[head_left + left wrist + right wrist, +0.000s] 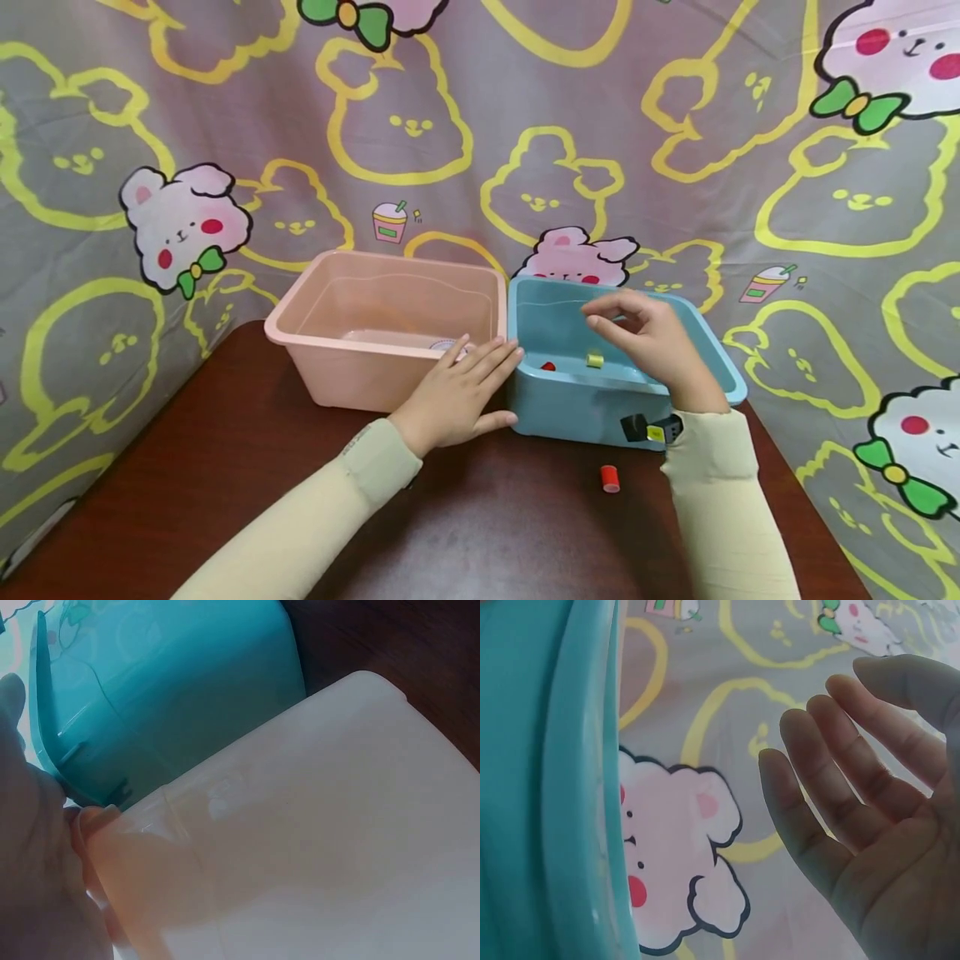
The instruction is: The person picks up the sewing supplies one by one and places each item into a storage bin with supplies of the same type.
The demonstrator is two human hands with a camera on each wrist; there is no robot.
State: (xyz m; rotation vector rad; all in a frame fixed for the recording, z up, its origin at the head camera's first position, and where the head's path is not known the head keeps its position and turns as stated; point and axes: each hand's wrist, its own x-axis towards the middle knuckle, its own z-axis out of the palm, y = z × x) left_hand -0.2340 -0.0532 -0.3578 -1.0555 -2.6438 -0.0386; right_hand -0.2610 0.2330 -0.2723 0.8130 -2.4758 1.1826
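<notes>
My left hand [457, 396] rests with straight fingers by the right front rim of a pink plastic bin [345, 377], its fingertips reaching the corner of the blue bin [562, 412] beside it. Above the blue bin hovers my right hand [648, 337], fingers loosely bent; the right wrist view shows the palm [900, 847] holding nothing. Inside the blue bin lie a small yellow spool-like cylinder [595, 359] and a red piece [548, 367], partly hidden by the front wall. A red spool-like cylinder [611, 479] stands on the table in front of the blue bin.
Both bins stand side by side at the back of a dark brown wooden table [480, 542]. A grey curtain [420, 217] with cartoon animals hangs close behind and along both sides. A black strap device [651, 429] sits at my right wrist.
</notes>
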